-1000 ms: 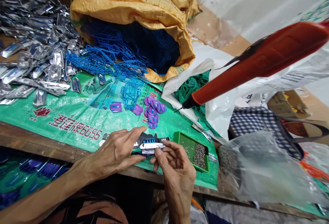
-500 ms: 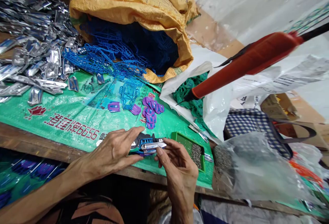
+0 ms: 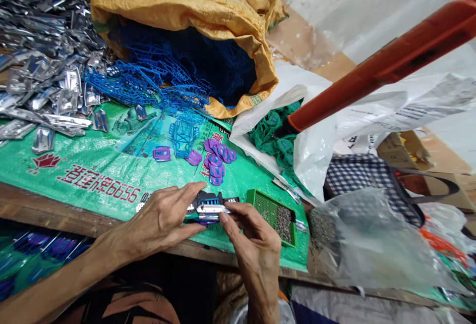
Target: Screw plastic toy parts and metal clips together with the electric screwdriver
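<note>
My left hand (image 3: 158,217) grips the left side of a small toy vehicle (image 3: 208,202) made of black, blue, purple and chrome plastic, thumb and fingers on either side of it. At its right end, my right hand (image 3: 255,240) pinches a shiny chrome part (image 3: 210,209) lying along the vehicle's near side. The fingers partly cover both ends. Just beyond my hands is a heap of purple plastic pieces (image 3: 216,161), and a blue lattice frame (image 3: 184,135) lies behind them. A green tray (image 3: 253,196) of small metal screws sits right of my right hand.
A yellow woven sack (image 3: 174,4) spills blue frames at the back. Chrome parts (image 3: 44,76) pile up at left. A red power screwdriver (image 3: 357,81) slants over a white bag (image 3: 314,165) of green pieces. A clear plastic bag (image 3: 372,244) lies at right.
My right hand has shifted slightly left along the toy vehicle, with the chrome part. The red screwdriver has swung and looks larger. The whole view has shifted a little.
</note>
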### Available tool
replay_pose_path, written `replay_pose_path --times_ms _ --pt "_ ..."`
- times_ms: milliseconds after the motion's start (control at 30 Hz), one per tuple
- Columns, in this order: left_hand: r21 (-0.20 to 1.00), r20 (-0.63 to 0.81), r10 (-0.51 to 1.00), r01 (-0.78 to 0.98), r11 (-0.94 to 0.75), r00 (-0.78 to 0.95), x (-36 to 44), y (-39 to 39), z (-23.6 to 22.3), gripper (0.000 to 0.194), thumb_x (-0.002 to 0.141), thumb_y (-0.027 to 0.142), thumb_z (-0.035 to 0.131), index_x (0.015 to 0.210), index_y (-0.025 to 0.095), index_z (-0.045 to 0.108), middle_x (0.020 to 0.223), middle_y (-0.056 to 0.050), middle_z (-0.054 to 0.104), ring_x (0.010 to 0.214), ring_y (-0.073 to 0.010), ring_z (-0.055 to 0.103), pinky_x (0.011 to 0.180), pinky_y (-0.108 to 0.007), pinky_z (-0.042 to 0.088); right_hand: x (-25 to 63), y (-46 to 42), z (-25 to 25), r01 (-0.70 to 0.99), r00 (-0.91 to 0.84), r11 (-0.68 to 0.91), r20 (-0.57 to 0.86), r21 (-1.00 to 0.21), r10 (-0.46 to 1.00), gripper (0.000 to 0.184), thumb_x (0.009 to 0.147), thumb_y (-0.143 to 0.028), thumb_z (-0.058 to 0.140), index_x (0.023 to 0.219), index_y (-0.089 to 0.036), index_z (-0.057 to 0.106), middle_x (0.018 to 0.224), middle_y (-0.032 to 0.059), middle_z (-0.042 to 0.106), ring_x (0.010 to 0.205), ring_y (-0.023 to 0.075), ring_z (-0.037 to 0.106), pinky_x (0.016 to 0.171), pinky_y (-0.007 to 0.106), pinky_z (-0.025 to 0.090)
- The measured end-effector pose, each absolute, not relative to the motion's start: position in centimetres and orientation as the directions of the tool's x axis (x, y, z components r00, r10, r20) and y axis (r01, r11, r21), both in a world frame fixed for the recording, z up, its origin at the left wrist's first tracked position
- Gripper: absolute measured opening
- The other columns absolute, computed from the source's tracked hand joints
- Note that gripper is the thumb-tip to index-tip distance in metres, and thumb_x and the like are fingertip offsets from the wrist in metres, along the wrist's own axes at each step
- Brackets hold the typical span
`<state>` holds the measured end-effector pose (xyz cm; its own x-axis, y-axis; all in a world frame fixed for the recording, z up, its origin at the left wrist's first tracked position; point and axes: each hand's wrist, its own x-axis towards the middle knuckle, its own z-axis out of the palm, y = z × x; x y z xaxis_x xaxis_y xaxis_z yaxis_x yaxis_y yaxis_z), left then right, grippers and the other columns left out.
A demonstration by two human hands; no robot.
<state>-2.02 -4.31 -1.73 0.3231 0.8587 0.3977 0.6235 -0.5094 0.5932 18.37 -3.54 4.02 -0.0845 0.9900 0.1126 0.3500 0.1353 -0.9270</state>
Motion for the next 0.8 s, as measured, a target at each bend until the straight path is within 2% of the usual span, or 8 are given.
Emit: replay_pose_path --times_ms 200,367,467,533,600,667,733,800 --pt "0.590 0.417 0.853 0.621 -0.516 0.313 -1.8 -4.2 -1.3 0.061 0.093 0.028 0.068 0.145 0.021 0.037 0.121 -0.008 0.070 0.103 -0.0239 0.073 0.088 -0.032 0.057 18.6 -3.3 4.5 0.417 -0.174 0.233 0.175 -0.879 0.969 0.005 0.087 -0.024 0.074 0.092 -0.023 0.073 0.085 0.0006 0.070 0.069 0.0134 0.065 0.061 0.024 0.053" --pt "0.603 0.406 0.858 0.613 -0.510 0.314 -1.8 -4.2 -1.3 0.059 0.094 0.027 0.064 0.146 0.021 0.036 0.126 -0.010 0.069 0.107 -0.0256 0.072 0.089 -0.035 0.056 18.6 -3.3 5.6 0.553 -0.450 0.508 0.276 -0.660 0.849 0.010 0.091 -0.015 0.068 0.096 -0.022 0.071 0.084 0.0015 0.073 0.076 0.0160 0.065 0.069 0.029 0.051" --pt "0.612 0.385 0.860 0.604 -0.510 0.336 -1.9 -4.3 -1.4 0.061 0.093 0.024 0.065 0.146 0.020 0.035 0.130 -0.010 0.068 0.108 -0.0269 0.071 0.090 -0.037 0.057 18.8 -3.5 5.6 0.590 -0.512 0.569 0.279 -0.573 0.813 0.013 0.091 -0.015 0.068 0.100 -0.023 0.073 0.085 0.0025 0.075 0.079 0.0188 0.065 0.074 0.033 0.050" --pt "0.620 0.378 0.861 0.598 -0.508 0.340 -1.9 -4.3 -1.5 0.064 0.092 0.024 0.068 0.146 0.021 0.035 0.131 -0.010 0.067 0.109 -0.0272 0.071 0.091 -0.037 0.057 19.1 -3.6 5.5 0.605 -0.440 0.495 0.256 -0.624 0.861 0.006 0.090 -0.019 0.070 0.092 -0.024 0.074 0.078 0.0010 0.072 0.072 0.0171 0.062 0.069 0.031 0.049" --pt "0.627 0.375 0.866 0.597 -0.500 0.330 -1.9 -4.4 -1.5 0.067 0.091 0.025 0.071 0.147 0.021 0.034 0.134 -0.010 0.067 0.113 -0.0271 0.070 0.094 -0.037 0.056 19.2 -3.8 5.5 0.563 -0.270 0.291 0.160 -0.774 0.949 0.008 0.088 -0.025 0.074 0.096 -0.025 0.074 0.077 -0.0006 0.070 0.065 0.0139 0.060 0.063 0.027 0.049" --pt "0.631 0.370 0.868 0.595 -0.497 0.331 -1.9 -4.4 -1.5 0.069 0.091 0.027 0.072 0.149 0.022 0.034 0.135 -0.010 0.066 0.116 -0.0267 0.069 0.096 -0.037 0.056 19.0 -4.1 5.4 0.400 -0.087 0.052 0.019 -0.915 0.996 0.028 0.084 -0.031 0.079 0.111 -0.026 0.072 0.080 -0.0011 0.071 0.059 0.0115 0.060 0.055 0.023 0.049" --pt "0.631 0.368 0.864 0.591 -0.503 0.342 -2.0 -4.4 -1.4 0.068 0.092 0.027 0.071 0.149 0.022 0.034 0.136 -0.010 0.065 0.118 -0.0265 0.069 0.097 -0.037 0.056 18.3 -4.3 5.2 0.206 0.019 -0.099 -0.097 -0.974 0.995 0.046 0.079 -0.036 0.083 0.121 -0.024 0.068 0.078 -0.0009 0.071 0.051 0.0098 0.058 0.045 0.020 0.046" --pt "0.628 0.373 0.863 0.591 -0.506 0.342 -2.0 -4.4 -1.4 0.066 0.093 0.027 0.069 0.149 0.021 0.035 0.136 -0.010 0.065 0.118 -0.0268 0.068 0.098 -0.037 0.055 17.4 -4.5 4.8 0.081 0.072 -0.175 -0.169 -0.981 0.983 0.047 0.078 -0.039 0.083 0.118 -0.021 0.066 0.071 -0.0026 0.067 0.041 0.0076 0.053 0.036 0.018 0.039"
